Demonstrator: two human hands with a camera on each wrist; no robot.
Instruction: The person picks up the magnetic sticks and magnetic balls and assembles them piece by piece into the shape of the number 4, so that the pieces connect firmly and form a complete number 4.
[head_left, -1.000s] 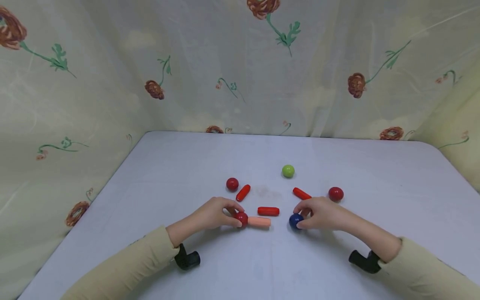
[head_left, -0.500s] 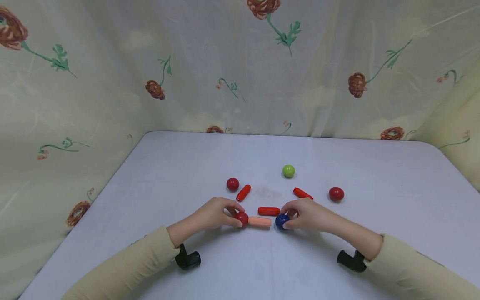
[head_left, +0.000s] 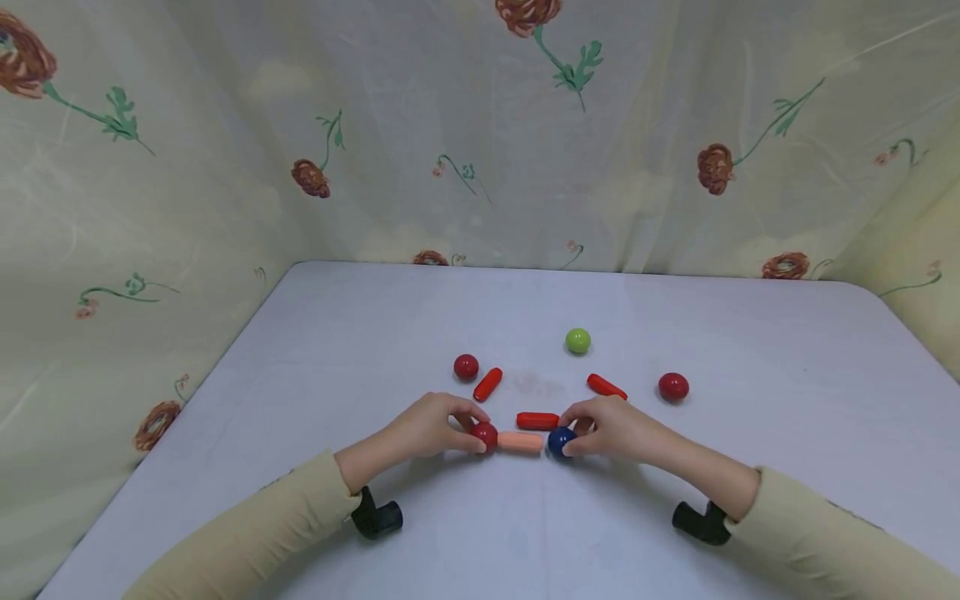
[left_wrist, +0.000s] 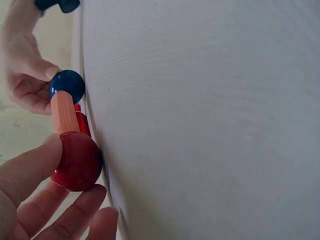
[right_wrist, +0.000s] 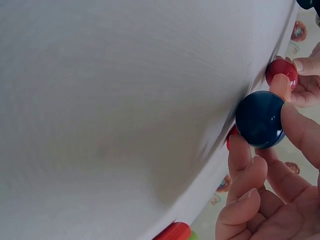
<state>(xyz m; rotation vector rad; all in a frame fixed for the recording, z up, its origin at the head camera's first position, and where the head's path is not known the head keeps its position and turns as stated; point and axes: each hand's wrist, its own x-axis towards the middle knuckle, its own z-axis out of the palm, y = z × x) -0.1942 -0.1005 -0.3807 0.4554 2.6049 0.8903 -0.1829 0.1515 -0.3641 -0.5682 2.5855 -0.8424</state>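
My left hand point(head_left: 433, 427) pinches a red ball point(head_left: 485, 437) between thumb and fingers on the table. A salmon-coloured stick point(head_left: 520, 442) lies with its left end against that ball. At the stick's right end, my right hand point(head_left: 619, 428) pinches a blue ball point(head_left: 560, 442); in the head view a very narrow gap seems to part the two. Just behind the salmon stick lies a red stick point(head_left: 537, 421), close to the right fingertips. In the left wrist view, the salmon stick point(left_wrist: 65, 113) spans between the red ball point(left_wrist: 77, 162) and the blue ball point(left_wrist: 68, 85).
Behind my hands lie a second red ball point(head_left: 466, 367), a slanted red stick point(head_left: 487, 384), a green ball point(head_left: 577, 341), another red stick point(head_left: 606, 387) and a third red ball point(head_left: 673, 387). A flowered curtain point(head_left: 480, 125) hangs beyond the table's back edge.
My right hand has moved left with the blue ball, from well apart to beside the salmon stick's right end. The left hand and its red ball have stayed in place.
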